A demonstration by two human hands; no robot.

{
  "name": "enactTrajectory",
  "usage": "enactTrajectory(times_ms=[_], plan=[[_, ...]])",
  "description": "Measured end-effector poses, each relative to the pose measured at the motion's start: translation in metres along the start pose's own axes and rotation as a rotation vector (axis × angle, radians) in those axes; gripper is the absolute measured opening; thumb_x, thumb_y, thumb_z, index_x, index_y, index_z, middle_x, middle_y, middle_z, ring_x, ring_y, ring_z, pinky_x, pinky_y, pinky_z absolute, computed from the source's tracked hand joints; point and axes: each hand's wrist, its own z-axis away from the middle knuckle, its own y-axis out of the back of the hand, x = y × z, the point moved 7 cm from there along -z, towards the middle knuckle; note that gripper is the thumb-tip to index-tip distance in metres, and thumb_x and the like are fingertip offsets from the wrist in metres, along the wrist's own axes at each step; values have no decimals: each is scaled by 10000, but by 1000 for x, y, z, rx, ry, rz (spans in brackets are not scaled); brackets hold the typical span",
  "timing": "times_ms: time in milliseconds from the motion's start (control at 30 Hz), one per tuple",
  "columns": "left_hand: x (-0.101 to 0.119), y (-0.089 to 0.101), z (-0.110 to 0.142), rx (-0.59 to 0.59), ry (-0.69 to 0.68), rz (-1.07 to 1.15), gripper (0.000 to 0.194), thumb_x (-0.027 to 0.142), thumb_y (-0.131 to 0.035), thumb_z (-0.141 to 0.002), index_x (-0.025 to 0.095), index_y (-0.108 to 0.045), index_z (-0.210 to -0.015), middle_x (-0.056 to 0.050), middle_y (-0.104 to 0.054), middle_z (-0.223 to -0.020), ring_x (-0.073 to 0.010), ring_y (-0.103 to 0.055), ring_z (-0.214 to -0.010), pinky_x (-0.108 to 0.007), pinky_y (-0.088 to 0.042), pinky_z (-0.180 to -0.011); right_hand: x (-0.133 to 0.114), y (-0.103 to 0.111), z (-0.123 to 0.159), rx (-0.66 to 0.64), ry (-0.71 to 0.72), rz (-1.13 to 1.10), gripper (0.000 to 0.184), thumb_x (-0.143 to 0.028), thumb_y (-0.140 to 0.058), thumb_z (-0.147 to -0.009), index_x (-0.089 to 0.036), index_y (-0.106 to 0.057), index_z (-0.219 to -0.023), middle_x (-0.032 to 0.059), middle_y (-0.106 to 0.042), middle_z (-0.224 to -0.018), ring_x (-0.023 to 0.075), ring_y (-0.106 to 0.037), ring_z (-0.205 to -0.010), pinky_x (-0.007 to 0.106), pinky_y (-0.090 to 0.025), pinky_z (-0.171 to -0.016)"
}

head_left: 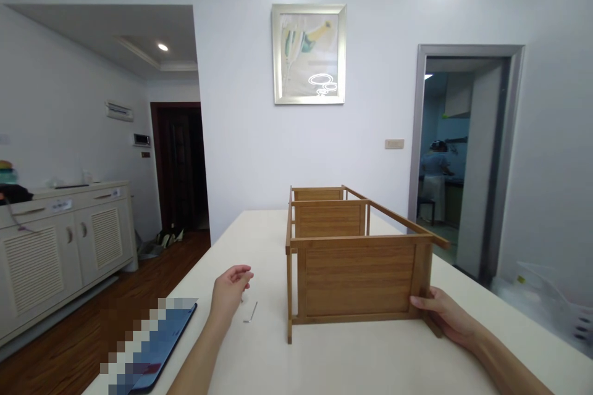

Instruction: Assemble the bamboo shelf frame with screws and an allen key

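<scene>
A bamboo shelf frame (356, 259) lies on its side on the white table (352, 364), its slatted panels standing upright. My right hand (445, 315) grips the frame's near right corner post at the bottom. Left of the frame, my left hand (229, 293) hovers just above the table with its fingers loosely curled and nothing visible in them. A small metal hex key (251, 313) lies on the table right beside that hand.
A dark tablet or folder (160, 345) lies at the table's left edge. A white sideboard (60, 247) stands at the left wall. Through the doorway on the right, another person (435, 179) stands in a kitchen. Clear plastic wrapping (551, 302) sits at far right.
</scene>
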Motion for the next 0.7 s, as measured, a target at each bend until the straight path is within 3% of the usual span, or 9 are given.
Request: enactTrajectory(times_ms=[167, 333, 467, 567, 700], plan=[[26, -18, 10, -28, -22, 207, 585, 616, -792, -562, 144, -737, -901, -89, -751, -810, -137, -606, -598, -289, -504, -602, -3, -4, 3, -19, 16, -1, 343, -312, -913, -572, -179, -727, -828, 113, -783, -912, 350, -720, -991, 454, -571, -952], [76, -42, 19, -71, -58, 392, 540, 521, -827, -625, 137, -753, -998, -89, -761, -882, -129, -615, -658, -298, -526, -686, -3, -6, 3, -35, 30, -30, 339, -304, -915, -571, -166, -739, -827, 118, -783, -896, 344, -737, -936, 457, -568, -955], [114, -55, 25, -58, -113, 445, 465, 498, -806, -678, 134, -754, -963, -101, -762, -930, -170, -668, -771, -312, -544, -736, -4, -4, 2, -24, 47, -34, 363, -300, -916, -577, -145, -748, -858, 140, -777, -961, 342, -721, -994, 446, -567, -954], [126, -63, 29, -81, -149, 469, 395, 473, -794, -702, 143, -745, -913, -89, -759, -957, -176, -674, -824, -298, -549, -748, -2, -4, 2, -54, 48, -43, 383, -291, -911, -590, -129, -752, -898, 149, -773, -977, 332, -723, -988, 439, -559, -960], [122, -68, 32, -104, -190, 524, 316, 426, -784, -727, 156, -720, -878, -85, -754, -1024, -173, -681, -860, -286, -553, -756, 2, -4, 0, -97, 59, -87, 444, -270, -918, -563, -106, -755, -942, 159, -772, -953, 323, -731, -953, 436, -558, -950]])
